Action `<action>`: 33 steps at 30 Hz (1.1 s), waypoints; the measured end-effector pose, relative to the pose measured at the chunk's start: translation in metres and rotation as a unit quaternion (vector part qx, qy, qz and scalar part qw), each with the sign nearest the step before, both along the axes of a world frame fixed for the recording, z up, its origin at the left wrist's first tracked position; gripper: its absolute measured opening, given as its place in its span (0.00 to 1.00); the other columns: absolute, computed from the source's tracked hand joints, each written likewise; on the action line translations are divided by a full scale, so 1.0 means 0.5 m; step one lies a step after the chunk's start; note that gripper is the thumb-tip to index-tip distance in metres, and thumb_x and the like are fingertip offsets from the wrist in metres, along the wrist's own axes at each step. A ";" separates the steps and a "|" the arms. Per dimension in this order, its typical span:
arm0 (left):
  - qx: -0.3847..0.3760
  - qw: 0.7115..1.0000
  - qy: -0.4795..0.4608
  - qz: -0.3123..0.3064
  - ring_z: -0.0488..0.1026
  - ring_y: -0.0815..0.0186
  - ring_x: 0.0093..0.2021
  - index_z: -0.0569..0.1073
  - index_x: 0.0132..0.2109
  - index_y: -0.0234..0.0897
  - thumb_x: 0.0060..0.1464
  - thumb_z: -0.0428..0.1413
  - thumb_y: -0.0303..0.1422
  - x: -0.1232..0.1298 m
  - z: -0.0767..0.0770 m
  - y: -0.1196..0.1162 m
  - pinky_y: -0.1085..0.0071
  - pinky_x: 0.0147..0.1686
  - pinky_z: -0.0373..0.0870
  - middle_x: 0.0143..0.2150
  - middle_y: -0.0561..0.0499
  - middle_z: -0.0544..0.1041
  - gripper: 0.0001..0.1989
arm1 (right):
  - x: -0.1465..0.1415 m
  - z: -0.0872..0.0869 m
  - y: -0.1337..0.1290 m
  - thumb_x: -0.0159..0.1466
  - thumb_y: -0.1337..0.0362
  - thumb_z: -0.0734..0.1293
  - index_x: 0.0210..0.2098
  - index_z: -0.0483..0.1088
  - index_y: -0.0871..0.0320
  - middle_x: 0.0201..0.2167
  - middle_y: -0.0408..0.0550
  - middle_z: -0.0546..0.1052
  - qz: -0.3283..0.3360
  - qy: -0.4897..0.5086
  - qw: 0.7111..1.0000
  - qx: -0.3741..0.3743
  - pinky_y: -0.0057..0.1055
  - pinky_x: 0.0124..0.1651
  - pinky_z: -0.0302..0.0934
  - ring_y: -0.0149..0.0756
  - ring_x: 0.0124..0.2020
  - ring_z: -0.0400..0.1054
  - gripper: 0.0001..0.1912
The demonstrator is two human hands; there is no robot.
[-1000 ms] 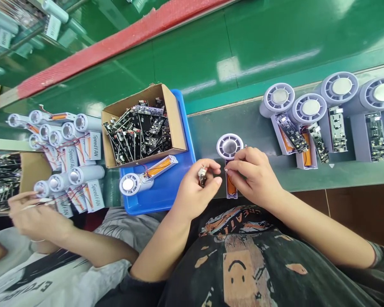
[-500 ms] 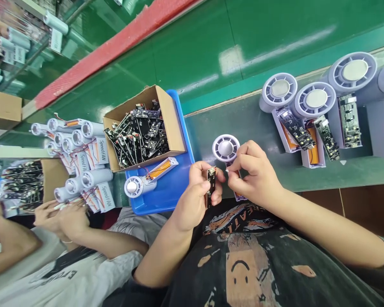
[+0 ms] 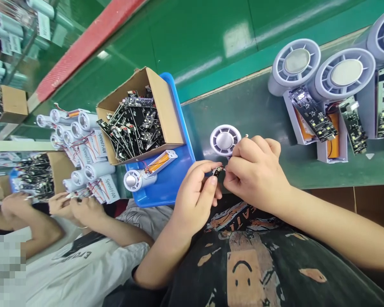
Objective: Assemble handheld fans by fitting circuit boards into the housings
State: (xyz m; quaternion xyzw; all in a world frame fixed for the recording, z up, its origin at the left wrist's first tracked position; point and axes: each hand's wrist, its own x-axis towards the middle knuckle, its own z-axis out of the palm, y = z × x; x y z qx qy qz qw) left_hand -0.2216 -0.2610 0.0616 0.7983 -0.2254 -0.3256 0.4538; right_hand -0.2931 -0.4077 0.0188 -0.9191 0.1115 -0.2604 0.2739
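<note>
My left hand [image 3: 200, 187] is closed around a small black circuit board [image 3: 216, 172], pinching it between thumb and fingers. My right hand [image 3: 256, 172] presses its fingertips together at the board's end, on a small wire connector that they mostly hide. Just beyond both hands is a pale lilac handheld fan [image 3: 225, 140], its round slotted end facing up. The right hand covers most of its lower body.
To the left, a blue tray [image 3: 188, 147] carries a cardboard box [image 3: 166, 106] of circuit boards and one opened fan [image 3: 134, 181]. More fans [image 3: 296, 62] with boards stand at right. Co-workers' hands [image 3: 86, 209] work beside stacked fans [image 3: 99, 170] at far left.
My right hand has come against the board's end, where a small gap was before. The board has tipped so less of its face shows. The view has shifted slightly.
</note>
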 end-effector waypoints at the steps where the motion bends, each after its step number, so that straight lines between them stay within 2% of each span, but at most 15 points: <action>1: 0.002 1.000 -0.027 -0.015 0.70 0.77 0.26 0.71 0.52 0.40 0.67 0.49 0.35 0.001 0.002 -0.001 0.80 0.20 0.70 0.49 0.46 0.68 0.11 | -0.001 0.000 0.000 0.60 0.69 0.65 0.21 0.65 0.56 0.27 0.46 0.67 0.001 0.000 1.000 -0.009 0.40 0.38 0.42 0.37 0.33 0.54 0.11; 6: 0.027 0.991 -0.118 -0.061 0.71 0.77 0.28 0.71 0.53 0.40 0.67 0.48 0.30 0.006 0.006 -0.001 0.80 0.24 0.71 0.51 0.47 0.67 0.11 | -0.003 0.001 -0.004 0.62 0.68 0.64 0.21 0.64 0.56 0.27 0.47 0.66 0.007 -0.008 1.000 -0.026 0.40 0.38 0.42 0.38 0.34 0.54 0.13; 14: 0.022 0.994 -0.100 -0.047 0.70 0.77 0.28 0.71 0.54 0.41 0.67 0.48 0.32 0.006 0.001 -0.004 0.80 0.23 0.71 0.51 0.47 0.68 0.12 | -0.001 0.004 -0.005 0.62 0.68 0.65 0.21 0.64 0.57 0.27 0.47 0.64 0.016 0.007 1.000 -0.009 0.40 0.38 0.42 0.38 0.34 0.54 0.13; 22: 0.027 0.993 -0.102 -0.048 0.71 0.77 0.29 0.71 0.55 0.42 0.67 0.49 0.32 0.006 -0.003 -0.002 0.78 0.27 0.74 0.53 0.48 0.67 0.13 | 0.001 0.004 -0.006 0.62 0.67 0.65 0.21 0.65 0.57 0.27 0.47 0.65 0.002 0.011 0.999 -0.038 0.40 0.38 0.43 0.37 0.34 0.55 0.13; 28: 0.045 0.991 -0.114 -0.045 0.71 0.74 0.30 0.73 0.55 0.42 0.66 0.51 0.33 0.001 0.000 -0.003 0.79 0.24 0.73 0.53 0.46 0.68 0.13 | 0.001 0.006 -0.007 0.63 0.68 0.64 0.22 0.65 0.57 0.28 0.48 0.64 0.022 0.033 0.999 -0.006 0.40 0.39 0.44 0.38 0.35 0.55 0.13; 30: 0.037 0.995 -0.092 -0.033 0.71 0.74 0.30 0.74 0.54 0.43 0.65 0.52 0.34 -0.001 0.000 -0.004 0.79 0.23 0.73 0.53 0.46 0.68 0.13 | 0.001 0.004 -0.007 0.63 0.68 0.64 0.22 0.64 0.57 0.28 0.48 0.64 0.023 0.027 0.999 0.002 0.40 0.39 0.44 0.39 0.35 0.55 0.13; 33: -0.008 1.000 -0.010 0.012 0.72 0.75 0.29 0.74 0.53 0.44 0.64 0.53 0.34 -0.003 -0.002 -0.007 0.78 0.22 0.74 0.53 0.47 0.68 0.12 | 0.000 0.002 -0.007 0.63 0.68 0.63 0.21 0.64 0.57 0.28 0.47 0.64 0.010 0.016 1.000 -0.006 0.40 0.40 0.44 0.38 0.35 0.55 0.14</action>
